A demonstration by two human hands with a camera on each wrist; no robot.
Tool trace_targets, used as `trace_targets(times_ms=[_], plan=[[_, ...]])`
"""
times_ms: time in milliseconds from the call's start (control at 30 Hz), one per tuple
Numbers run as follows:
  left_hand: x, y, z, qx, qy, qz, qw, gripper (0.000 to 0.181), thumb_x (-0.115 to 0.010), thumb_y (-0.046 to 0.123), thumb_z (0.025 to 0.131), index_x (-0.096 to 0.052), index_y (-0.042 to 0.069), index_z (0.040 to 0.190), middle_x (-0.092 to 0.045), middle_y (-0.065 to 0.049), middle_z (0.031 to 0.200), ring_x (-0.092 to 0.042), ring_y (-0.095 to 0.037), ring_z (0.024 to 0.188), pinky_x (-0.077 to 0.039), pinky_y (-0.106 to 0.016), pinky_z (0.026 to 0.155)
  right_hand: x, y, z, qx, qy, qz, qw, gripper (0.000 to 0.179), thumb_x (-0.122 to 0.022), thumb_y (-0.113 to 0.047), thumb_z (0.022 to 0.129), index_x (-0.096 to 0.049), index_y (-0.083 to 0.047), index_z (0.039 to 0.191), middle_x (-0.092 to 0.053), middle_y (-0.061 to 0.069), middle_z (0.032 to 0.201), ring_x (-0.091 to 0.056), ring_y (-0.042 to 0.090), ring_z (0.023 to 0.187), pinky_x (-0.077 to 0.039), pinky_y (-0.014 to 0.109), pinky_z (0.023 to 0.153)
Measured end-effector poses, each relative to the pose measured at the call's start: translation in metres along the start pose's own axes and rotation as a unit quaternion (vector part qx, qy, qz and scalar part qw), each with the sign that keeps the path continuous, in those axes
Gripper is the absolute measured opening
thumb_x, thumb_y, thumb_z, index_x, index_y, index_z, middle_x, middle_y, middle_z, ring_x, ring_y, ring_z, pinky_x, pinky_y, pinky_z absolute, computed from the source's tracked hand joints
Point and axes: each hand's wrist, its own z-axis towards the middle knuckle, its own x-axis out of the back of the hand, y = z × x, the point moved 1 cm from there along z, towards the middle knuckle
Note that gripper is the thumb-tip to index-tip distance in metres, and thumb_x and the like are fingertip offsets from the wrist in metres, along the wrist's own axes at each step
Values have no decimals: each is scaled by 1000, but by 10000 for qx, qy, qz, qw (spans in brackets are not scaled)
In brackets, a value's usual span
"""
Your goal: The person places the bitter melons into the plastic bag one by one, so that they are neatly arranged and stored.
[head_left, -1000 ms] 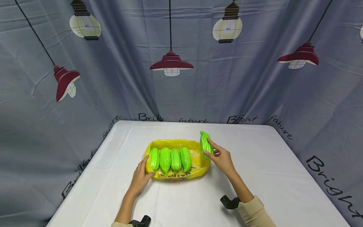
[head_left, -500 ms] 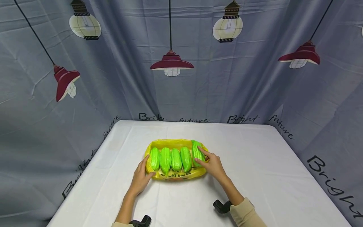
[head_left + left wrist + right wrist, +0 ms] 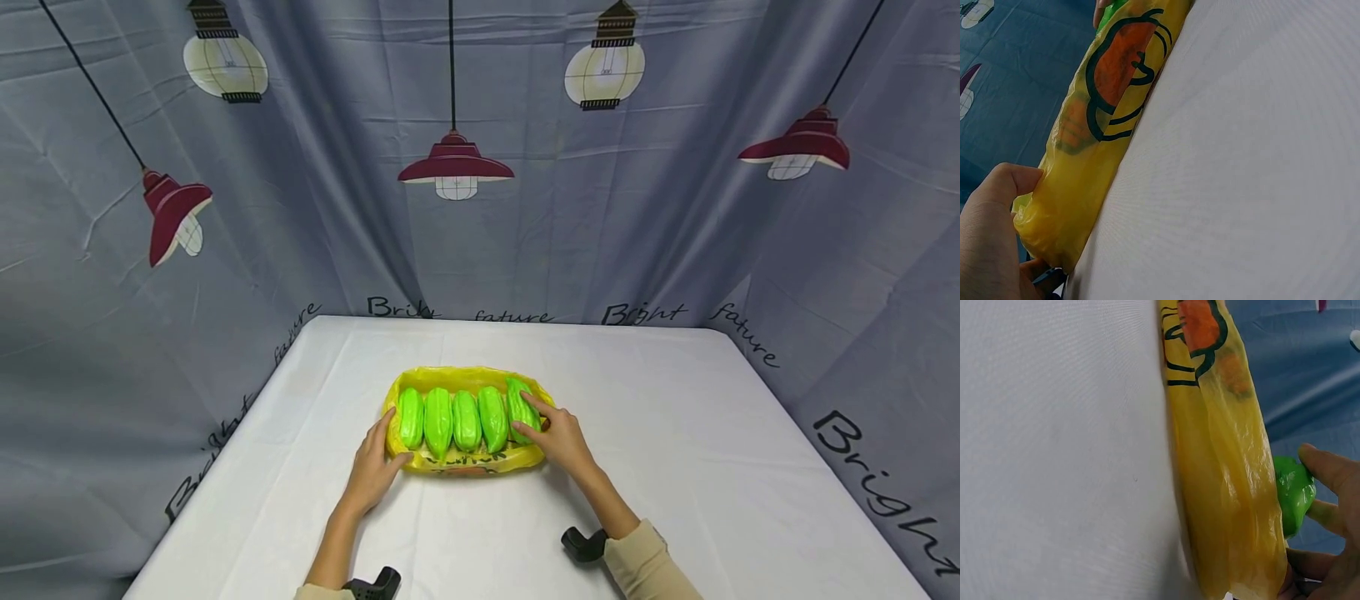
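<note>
A yellow plastic bag (image 3: 453,377), spread into an oval tray shape, sits mid-table. Inside it, several ribbed green gourds (image 3: 466,422) lie side by side, lengthwise toward the person. At the bag's right end, my right hand (image 3: 564,437) holds the rightmost green gourd (image 3: 517,407) between thumb and fingers. The right wrist view shows one end of that gourd (image 3: 1292,494) above the bag's rim. My left hand (image 3: 370,468) grips the bag's left end; in the left wrist view, its thumb (image 3: 1013,181) lies over the rim and a finger shows lower down.
A white cloth (image 3: 480,533) covers the table. Grey-blue curtains (image 3: 315,217) printed with lamps and lettering hang behind and along both sides. Dark wrist devices (image 3: 583,544) stick out from both forearms. The bag's front wall carries an orange cartoon print (image 3: 1119,65).
My right hand has brought the gourd from above the bag's right rim leftward and down into the row, still holding it. My left hand has stayed on the bag's left end.
</note>
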Motion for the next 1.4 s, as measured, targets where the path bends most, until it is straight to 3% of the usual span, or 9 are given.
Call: trace_targets(times_ms=[367, 633, 800, 1033, 1400], plan=[[0, 0, 0, -153, 27, 13, 9999, 80, -64, 24, 83, -18, 21, 148, -25, -20, 145, -25, -45, 129, -20, -65, 99, -6, 7, 2, -21, -90, -83, 9999, 58, -71, -35, 79, -53, -18, 132, -37, 0, 58, -37, 13, 56, -33, 27, 53], [0, 1, 1, -144, 26, 34, 9999, 79, -64, 24, 83, -18, 20, 148, -26, -20, 145, -25, -44, 130, -19, -63, 101, -10, 11, -1, 1, -126, -260, 9996, 59, -67, -38, 82, -50, -18, 135, -46, 3, 63, -43, 19, 70, -34, 32, 61], [-1, 0, 1, -161, 72, 74, 9998, 79, -64, 24, 83, -19, 20, 148, -26, -20, 145, -26, -44, 129, -21, -63, 101, -12, 12, -2, 24, -183, -425, 9989, 58, -65, -38, 84, -48, -19, 136, -56, 10, 74, -47, 22, 80, -37, 34, 62], [-1, -2, 0, -168, 82, 42, 9998, 80, -64, 23, 83, -19, 20, 148, -26, -21, 145, -26, -44, 129, -21, -62, 101, -14, 12, -3, 158, -152, -536, 9983, 57, -64, -38, 85, -48, -19, 136, -60, 18, 115, -52, 29, 90, -45, 42, 71], [-1, -1, 0, -146, 16, 18, 9999, 79, -64, 24, 84, -18, 21, 148, -24, -21, 146, -25, -45, 130, -20, -63, 101, -17, 12, -3, 481, 19, -521, 9975, 56, -68, -32, 82, -51, -15, 133, -59, 15, 120, -51, 27, 83, -42, 39, 71]])
